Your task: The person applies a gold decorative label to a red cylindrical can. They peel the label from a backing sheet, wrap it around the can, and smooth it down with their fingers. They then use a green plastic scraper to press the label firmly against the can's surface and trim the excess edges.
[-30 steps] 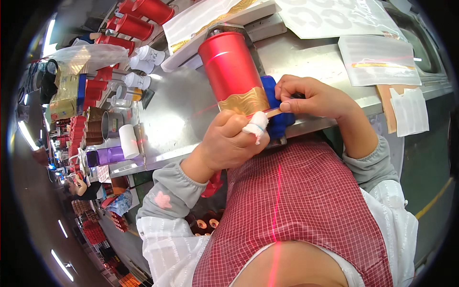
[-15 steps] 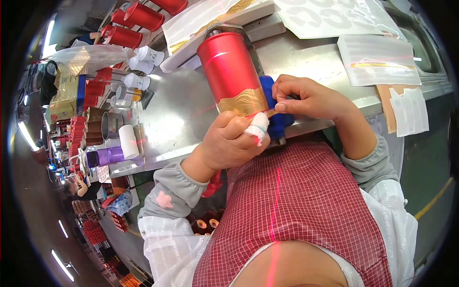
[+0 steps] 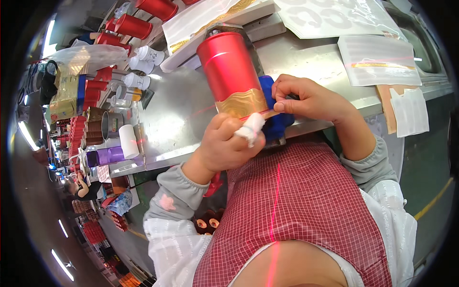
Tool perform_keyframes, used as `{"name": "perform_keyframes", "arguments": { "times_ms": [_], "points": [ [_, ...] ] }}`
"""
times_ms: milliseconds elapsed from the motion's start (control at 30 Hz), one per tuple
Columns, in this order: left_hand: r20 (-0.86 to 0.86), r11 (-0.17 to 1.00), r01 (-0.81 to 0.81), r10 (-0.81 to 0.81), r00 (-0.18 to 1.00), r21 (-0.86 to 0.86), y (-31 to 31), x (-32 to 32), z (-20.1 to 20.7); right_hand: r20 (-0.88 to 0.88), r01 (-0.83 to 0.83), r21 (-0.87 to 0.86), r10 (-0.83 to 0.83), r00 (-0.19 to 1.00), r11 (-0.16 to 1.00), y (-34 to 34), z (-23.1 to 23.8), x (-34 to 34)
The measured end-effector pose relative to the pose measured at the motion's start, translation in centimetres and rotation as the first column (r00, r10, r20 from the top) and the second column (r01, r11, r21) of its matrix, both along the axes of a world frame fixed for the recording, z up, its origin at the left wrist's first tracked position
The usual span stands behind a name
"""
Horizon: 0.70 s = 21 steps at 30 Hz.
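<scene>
A glossy red cylinder [image 3: 228,62] lies on its side at the middle of the bench, its near end toward me. A gold wavy-patterned strip [image 3: 242,102] wraps that near end. My left hand [image 3: 224,146] is closed around a wad of white cloth [image 3: 250,128], held against the cylinder's near rim by the strip. My right hand [image 3: 306,99] pinches the loose end of the gold strip between thumb and forefinger, right of the rim. A blue part [image 3: 276,123] sits beneath that hand, beside the cylinder; its kind is partly hidden.
Backing sheets with gold strips [image 3: 380,60] lie at the right, near a sink [image 3: 423,40]. A white block [image 3: 220,33] stands behind the cylinder. Small white bottles [image 3: 138,80], a white roll [image 3: 128,142] and a purple cylinder [image 3: 106,156] stand at left. Several red cylinders [image 3: 134,26] are beyond.
My left hand has shifted slightly left, and the white cloth has turned in it. My right hand stays almost still. Red cylinders at the far left have changed position.
</scene>
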State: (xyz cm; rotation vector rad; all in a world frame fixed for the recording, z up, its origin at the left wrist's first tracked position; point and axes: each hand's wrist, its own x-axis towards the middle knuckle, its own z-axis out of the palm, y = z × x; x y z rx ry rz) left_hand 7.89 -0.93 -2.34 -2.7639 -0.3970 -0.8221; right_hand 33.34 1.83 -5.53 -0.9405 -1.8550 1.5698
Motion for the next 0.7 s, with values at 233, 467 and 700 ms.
{"name": "perform_keyframes", "arguments": {
  "times_ms": [233, 467, 700],
  "points": [
    [0.176, 0.979, -0.122, 0.15, 0.973, -0.162, -1.7, -1.2, -1.5, -0.049, 0.056, 0.414, -0.039, 0.998, 0.909, -1.4, -1.0, -0.4],
    [0.082, 0.998, -0.043, 0.038, 0.996, 0.056, -0.9, -0.7, -1.3, -0.058, 0.231, 0.782, -0.301, 0.952, 0.578, -1.8, -1.0, -3.0],
    [0.257, 0.917, -0.287, 0.359, 0.897, -0.277, -3.3, -1.4, -1.7, -0.044, 0.239, 0.852, -0.392, 0.919, 0.466, -2.7, 1.0, -3.5]
  ]
}}
